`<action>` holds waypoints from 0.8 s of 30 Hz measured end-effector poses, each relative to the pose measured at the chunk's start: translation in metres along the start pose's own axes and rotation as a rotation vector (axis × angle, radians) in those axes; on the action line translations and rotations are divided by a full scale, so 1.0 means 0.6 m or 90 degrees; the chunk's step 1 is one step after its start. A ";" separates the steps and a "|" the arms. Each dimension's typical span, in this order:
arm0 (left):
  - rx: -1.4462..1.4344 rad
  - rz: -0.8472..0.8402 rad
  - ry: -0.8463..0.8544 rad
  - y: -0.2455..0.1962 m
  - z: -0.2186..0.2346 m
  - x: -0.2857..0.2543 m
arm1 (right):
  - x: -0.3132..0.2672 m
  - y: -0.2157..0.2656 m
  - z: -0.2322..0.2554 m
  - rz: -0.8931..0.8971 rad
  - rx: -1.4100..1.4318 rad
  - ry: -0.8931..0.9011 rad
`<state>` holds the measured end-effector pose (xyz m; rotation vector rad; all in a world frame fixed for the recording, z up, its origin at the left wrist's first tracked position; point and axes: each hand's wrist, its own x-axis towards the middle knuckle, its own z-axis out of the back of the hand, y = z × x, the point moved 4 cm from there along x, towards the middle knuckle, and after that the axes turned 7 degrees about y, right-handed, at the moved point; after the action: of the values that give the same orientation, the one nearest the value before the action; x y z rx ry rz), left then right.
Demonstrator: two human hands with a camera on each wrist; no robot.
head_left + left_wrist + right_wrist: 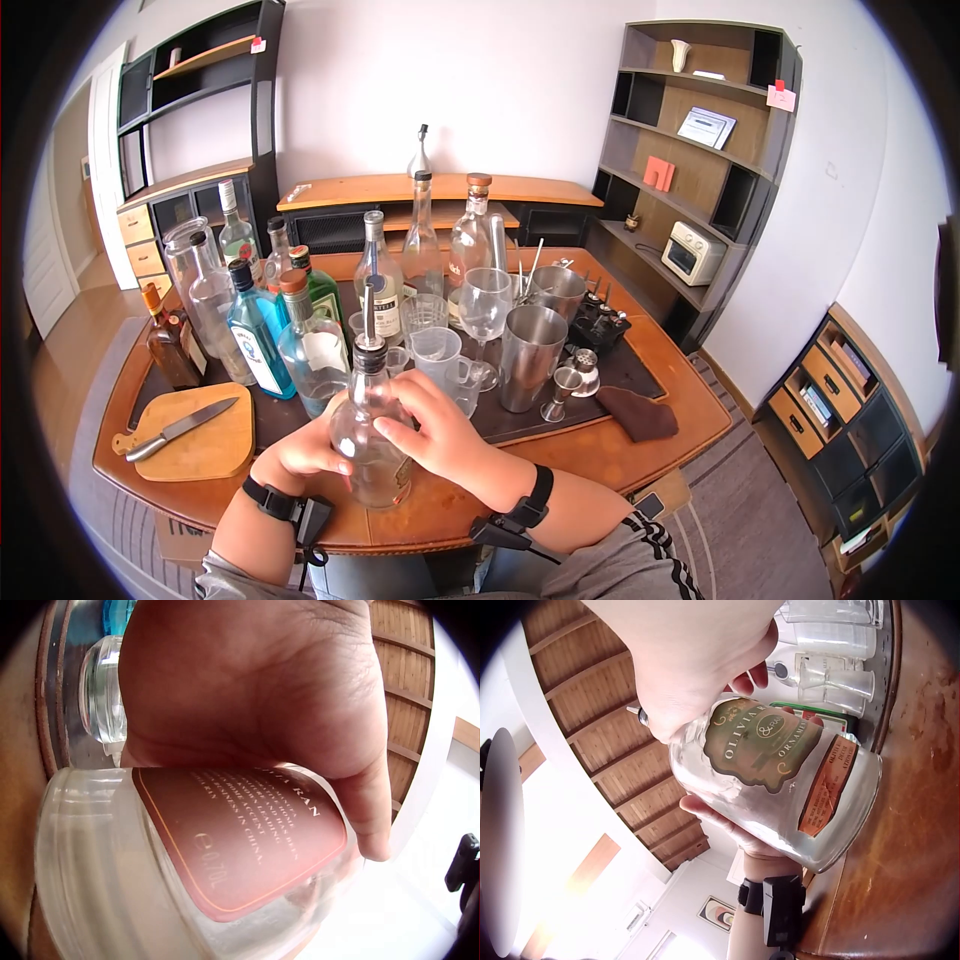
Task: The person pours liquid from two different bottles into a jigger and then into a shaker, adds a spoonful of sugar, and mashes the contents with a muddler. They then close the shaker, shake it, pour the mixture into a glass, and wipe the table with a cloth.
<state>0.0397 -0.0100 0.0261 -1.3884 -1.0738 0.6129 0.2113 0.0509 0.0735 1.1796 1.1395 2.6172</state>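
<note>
A clear glass bottle [375, 475] with a metal pour spout [369, 318] stands upright near the table's front edge, between both hands. My left hand [305, 447] holds its left side, thumb toward me. From the right, my right hand [440, 428] grips the bottle around its shoulder, just below the neck. A dark back label [247, 840] with small print shows under the left palm in the left wrist view. The right wrist view shows a green front label [761, 746] and an orange strip label [829, 787], with the base close to the tabletop. Some left fingers are hidden behind the glass.
Several liquor bottles crowd the left, including a blue one [258, 335]. A knife [180, 430] lies on a cutting board [215, 455]. Rightward stand a measuring cup [437, 350], wine glass [486, 300], shaker tin [530, 360], jigger [562, 393] and brown cloth [638, 413].
</note>
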 end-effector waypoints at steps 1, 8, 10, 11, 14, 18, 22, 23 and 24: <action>0.001 0.000 0.000 -0.003 -0.002 0.001 | 0.000 0.001 0.001 -0.001 0.000 0.000; -0.011 0.003 0.010 -0.010 -0.011 0.005 | 0.000 0.002 0.001 -0.006 -0.003 0.002; -0.008 0.003 -0.001 0.002 -0.001 -0.001 | 0.000 0.003 0.001 -0.004 0.000 0.005; -0.009 0.000 -0.001 0.002 -0.001 -0.001 | 0.000 0.004 0.001 -0.002 0.002 0.006; -0.012 -0.006 -0.002 0.005 0.001 0.000 | 0.001 0.003 0.001 0.003 0.003 0.006; -0.021 -0.007 -0.015 0.005 -0.001 -0.001 | 0.001 0.003 0.001 0.006 0.002 0.005; -0.029 -0.005 -0.020 0.000 -0.006 0.001 | 0.001 0.006 0.002 0.006 -0.006 0.005; -0.030 -0.003 -0.019 -0.002 -0.008 0.002 | 0.001 0.006 0.002 0.005 -0.004 0.006; -0.030 -0.002 -0.017 -0.004 -0.010 0.003 | 0.001 0.007 0.002 0.005 -0.002 0.006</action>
<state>0.0448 -0.0117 0.0298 -1.4225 -1.1182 0.6092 0.2127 0.0488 0.0769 1.1743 1.1345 2.6319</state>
